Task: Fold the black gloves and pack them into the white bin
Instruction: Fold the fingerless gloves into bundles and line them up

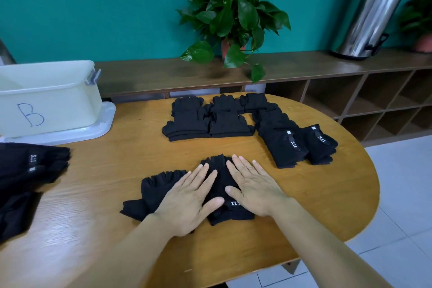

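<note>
Both hands flat, palms down, fingers straight, nothing grasped: left hand presses across two black gloves, the left glove and the right glove; right hand presses the right glove only. The two gloves lie side by side near the front middle of the table, touching or slightly overlapping under the left hand; can't tell which. Right glove shows a white logo tab between the thumbs. Folded stack sits further back, mid-table, in several neat piles touching each other. Two more gloves lie to its right, logo tabs up, just beside each other. Loose pile of gloves at the left edge, partly cut off by the frame. White bin at back left, marked "B", standing on its lid; inside not visible from here, contents unknown. Behind the table: wooden shelf with a potted plant and a steel urn, teal wall.
</note>
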Available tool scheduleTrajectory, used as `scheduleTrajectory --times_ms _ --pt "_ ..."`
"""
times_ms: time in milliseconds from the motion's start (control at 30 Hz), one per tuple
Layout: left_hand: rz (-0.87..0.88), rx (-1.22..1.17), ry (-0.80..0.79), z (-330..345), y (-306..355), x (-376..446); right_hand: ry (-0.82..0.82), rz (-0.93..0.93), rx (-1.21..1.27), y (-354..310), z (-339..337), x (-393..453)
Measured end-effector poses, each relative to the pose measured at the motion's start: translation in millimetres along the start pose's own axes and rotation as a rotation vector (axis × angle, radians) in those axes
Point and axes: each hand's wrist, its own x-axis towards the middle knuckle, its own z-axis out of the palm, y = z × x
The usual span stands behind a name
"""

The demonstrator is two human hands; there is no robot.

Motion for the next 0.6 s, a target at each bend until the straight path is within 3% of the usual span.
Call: scheduleTrajectory --times_ms 300,600 --pt "0.013 0.178 -0.105 -16.6 -30.6 -28.0 -0.042 0.097 -0.007 -4.3 -0.3 -29.0" --pt "0.184 0.078 0.027 -30.0 23.0 -29.7 0.126 -0.024 0.106 -12.3 -5.4 -62.0"
